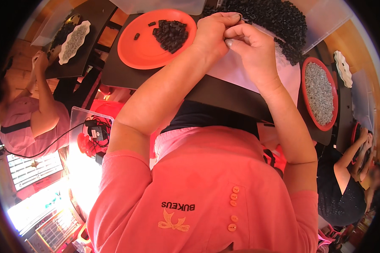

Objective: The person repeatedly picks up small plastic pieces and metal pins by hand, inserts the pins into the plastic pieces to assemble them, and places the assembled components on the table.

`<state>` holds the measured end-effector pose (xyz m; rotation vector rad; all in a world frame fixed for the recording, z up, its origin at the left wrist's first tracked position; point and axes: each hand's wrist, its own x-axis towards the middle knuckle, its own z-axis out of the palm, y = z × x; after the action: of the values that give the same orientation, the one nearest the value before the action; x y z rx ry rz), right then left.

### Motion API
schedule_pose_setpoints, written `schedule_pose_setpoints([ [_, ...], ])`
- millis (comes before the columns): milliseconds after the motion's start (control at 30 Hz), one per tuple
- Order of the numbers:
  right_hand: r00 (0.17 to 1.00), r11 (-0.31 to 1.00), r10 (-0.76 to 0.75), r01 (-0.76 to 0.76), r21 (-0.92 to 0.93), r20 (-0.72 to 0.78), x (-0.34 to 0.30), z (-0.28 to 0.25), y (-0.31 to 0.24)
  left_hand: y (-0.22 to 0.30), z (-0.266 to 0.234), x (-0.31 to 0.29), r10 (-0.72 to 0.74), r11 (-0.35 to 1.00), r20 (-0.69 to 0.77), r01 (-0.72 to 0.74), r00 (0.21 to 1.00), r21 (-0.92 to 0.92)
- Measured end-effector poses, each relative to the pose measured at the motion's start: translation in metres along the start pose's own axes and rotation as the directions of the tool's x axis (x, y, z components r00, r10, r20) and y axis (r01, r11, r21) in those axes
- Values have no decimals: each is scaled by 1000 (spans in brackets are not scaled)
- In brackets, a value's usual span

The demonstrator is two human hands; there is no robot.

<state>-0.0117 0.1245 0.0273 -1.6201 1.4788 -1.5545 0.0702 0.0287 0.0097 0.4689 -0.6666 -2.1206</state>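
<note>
My left hand [215,33] and my right hand [254,49] meet above the far side of the dark table. Both hands are closed, fingertips pinched close together. Whatever sits between them is too small or hidden to name. Just left of my left hand stands a round orange plate [133,55] with a cluster of small black pieces [171,36] on it. Beyond my hands is a large heap of similar small black pieces [278,17] in a clear plastic bin [325,31]. White paper [236,74] lies on the table below my hands.
To the right, an orange plate [334,90] carries many small grey-silver pieces [318,92]. A clear box with black cables and adapters [98,133] stands at left. People work at other tables on the left [33,114] and right [342,185]. The dark table's edge [240,107] runs before me.
</note>
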Motion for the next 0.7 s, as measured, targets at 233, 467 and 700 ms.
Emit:
schedule_pose_setpoints([
  [233, 999, 998, 33, -33, -62, -5, -8, -6, 4, -3, 10, -8, 28, 973, -63, -13, 998, 229],
  [467, 967, 980, 201, -200, 18, -160, 19, -55, 4, -8, 7, -5, 28, 937, 60, -47, 998, 347],
  [700, 958, 963, 253, -236, 132, -138, 29, -63, 11, -9, 10, -9, 4, 920, 74, -33, 997, 390],
])
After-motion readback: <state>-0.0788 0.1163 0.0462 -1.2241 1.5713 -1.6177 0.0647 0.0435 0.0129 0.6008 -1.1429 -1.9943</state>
